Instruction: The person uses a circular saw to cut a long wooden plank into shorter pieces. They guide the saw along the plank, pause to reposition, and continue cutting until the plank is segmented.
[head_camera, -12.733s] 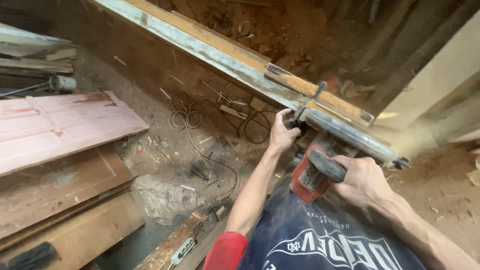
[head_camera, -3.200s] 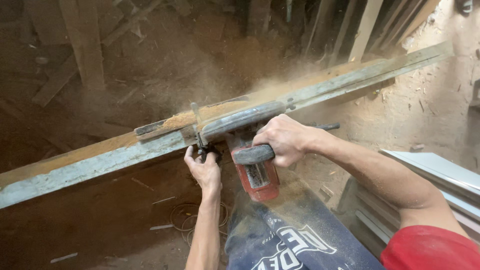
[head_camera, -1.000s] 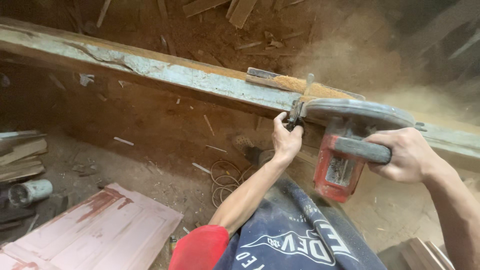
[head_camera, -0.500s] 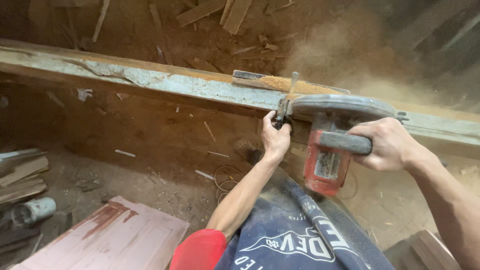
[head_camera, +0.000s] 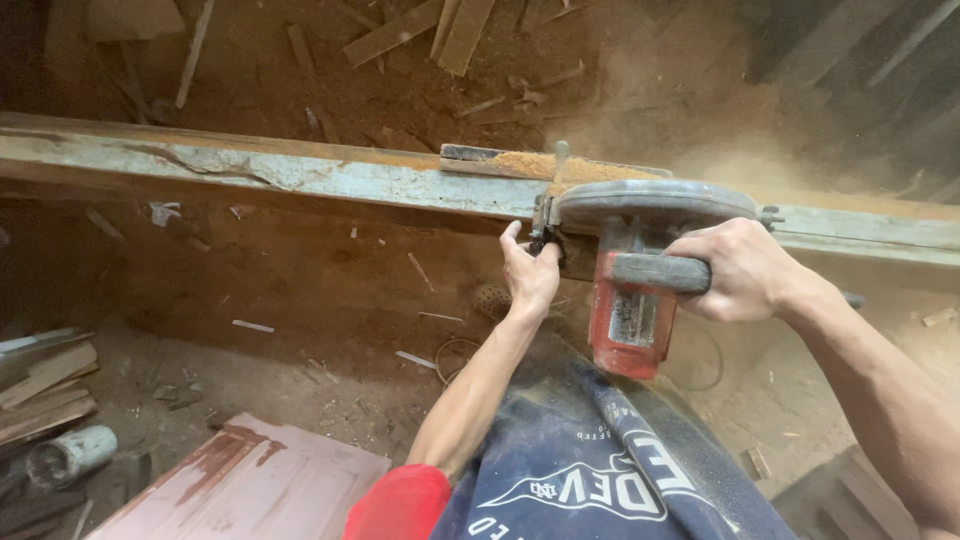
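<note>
At about eight o'clock in the view, a small grey can (head_camera: 68, 455) lies on its side on the dirt floor beside a stack of wood offcuts (head_camera: 45, 385), and a pale pink painted board (head_camera: 250, 485) lies flat at seven o'clock. A long timber beam (head_camera: 300, 175) with flaking pale blue paint crosses the scene from nine o'clock to three o'clock. Near the centre, the person's left hand (head_camera: 530, 275) grips the front edge of a red circular saw (head_camera: 630, 285), fingers curled tight around the metal by the blade guard. The saw sits on the beam at about one o'clock from the centre, its grey guard (head_camera: 655, 205) riding along the top edge, with orange sawdust (head_camera: 525, 165) heaped on the beam just left of it. The right hand (head_camera: 745, 270) is clamped around the saw's dark handle at two o'clock. Dust hangs in the air at one o'clock above scattered wood scraps (head_camera: 440, 30) on the ground.
</note>
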